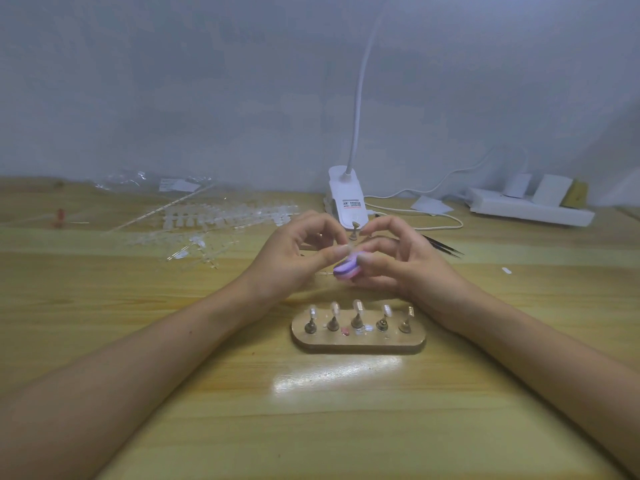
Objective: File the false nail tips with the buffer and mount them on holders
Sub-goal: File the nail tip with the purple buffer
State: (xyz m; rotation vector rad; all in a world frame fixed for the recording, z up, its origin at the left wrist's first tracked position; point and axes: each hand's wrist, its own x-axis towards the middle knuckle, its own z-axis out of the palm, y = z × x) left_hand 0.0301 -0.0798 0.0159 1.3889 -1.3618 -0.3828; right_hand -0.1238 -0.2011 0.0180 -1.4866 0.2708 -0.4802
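- Purple-and-pink buffer (347,268) is pinched in the right hand (408,263), above the table (346,427). A slack grip could drop it onto the mounted tips (357,304).
- The left hand (294,258) is curled, thumb at the buffer. Any nail tip in its pinch is too small to see, and filing could flick it away.
- The stand (358,342) sits just below both wrists, so a lowered wrist could topple its holders (356,322).

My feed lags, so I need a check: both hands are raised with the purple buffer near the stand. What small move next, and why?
Probably a short stroke of the buffer across the nail tip: the right hand grips the buffer and the left hand seems to pinch the tip against it, though it is too small to be sure. A bare holder stands behind the hands.
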